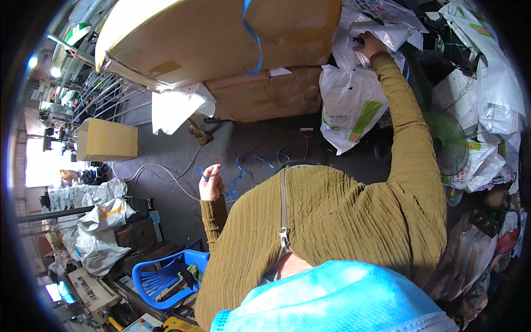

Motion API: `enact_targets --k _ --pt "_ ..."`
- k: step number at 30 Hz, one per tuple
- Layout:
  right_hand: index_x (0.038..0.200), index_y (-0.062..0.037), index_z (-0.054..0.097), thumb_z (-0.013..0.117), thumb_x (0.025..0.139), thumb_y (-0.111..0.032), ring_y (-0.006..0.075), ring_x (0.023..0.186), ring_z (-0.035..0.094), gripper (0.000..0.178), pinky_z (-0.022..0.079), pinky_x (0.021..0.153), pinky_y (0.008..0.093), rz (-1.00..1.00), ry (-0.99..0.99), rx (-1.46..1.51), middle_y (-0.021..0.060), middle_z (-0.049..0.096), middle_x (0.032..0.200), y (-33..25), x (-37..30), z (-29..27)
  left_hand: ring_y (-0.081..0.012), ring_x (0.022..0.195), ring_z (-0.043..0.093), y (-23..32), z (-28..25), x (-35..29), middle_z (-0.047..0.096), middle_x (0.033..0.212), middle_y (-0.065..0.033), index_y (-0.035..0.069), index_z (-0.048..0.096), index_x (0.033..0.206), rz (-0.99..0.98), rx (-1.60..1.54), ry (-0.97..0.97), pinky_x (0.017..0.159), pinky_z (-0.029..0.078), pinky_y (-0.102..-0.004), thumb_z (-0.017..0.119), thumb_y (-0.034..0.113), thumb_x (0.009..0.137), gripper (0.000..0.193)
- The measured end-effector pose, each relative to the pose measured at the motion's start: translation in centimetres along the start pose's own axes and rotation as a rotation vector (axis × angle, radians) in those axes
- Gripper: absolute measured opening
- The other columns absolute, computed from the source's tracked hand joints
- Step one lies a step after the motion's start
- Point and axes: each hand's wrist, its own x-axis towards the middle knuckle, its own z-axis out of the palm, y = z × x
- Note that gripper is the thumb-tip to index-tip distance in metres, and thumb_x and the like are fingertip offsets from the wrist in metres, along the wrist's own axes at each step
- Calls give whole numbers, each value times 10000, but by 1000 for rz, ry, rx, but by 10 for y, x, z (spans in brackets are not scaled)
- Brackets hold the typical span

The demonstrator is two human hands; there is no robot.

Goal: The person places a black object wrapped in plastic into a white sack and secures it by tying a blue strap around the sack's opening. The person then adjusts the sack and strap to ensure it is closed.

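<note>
1. The white bag stands beside the large boxes; the right hand is on plastic at its top.
2. The right fingers are curled; whether they pinch, I cannot tell.
3. The left hand has its fingers together, apparently pinching a blue strap.
4. The bag looks soft, slippery, easily torn; weight unclear. Best hold: a gathered top.
5. Count: two large boxes, one small box, one blue chair, one fan.
</note>
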Motion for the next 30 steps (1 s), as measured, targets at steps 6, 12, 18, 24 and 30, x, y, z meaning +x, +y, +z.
enact_targets --k 6,12,18,24,30 --pt "999 -68 624 587 789 -401 311 886 580 396 449 780 383 0 142 272 142 621 936 20 4 -3 -22 380 221 -10 2 -3 287 499 100 112 593 942 0 -14 74 356 183 -199 581 242 867 151" --pt "922 -49 645 569 815 -386 223 548 562 361 443 541 346 89 112 418 95 634 712 39 18 -31 -18 374 226 -2 22 9 302 498 104 108 594 933 -17 -8 10 356 184 -195 574 220 872 130" --pt "872 -41 659 603 783 -390 125 454 521 364 414 447 290 116 75 583 48 585 588 54 39 -72 -16 370 238 -3 48 15 328 502 105 99 591 913 27 41 -60 354 192 -193 568 196 876 107" --pt "850 -78 657 607 785 -393 117 465 510 325 426 485 257 205 237 719 19 567 571 58 39 -105 -10 374 269 -16 69 11 364 505 106 88 605 883 -60 67 -84 353 205 -188 584 183 866 99" --pt "760 -54 587 553 844 -282 149 398 479 246 367 358 304 223 498 863 45 504 527 44 34 -131 -16 476 414 -5 72 45 521 627 58 49 612 905 -11 256 -177 428 318 -174 582 137 863 102"
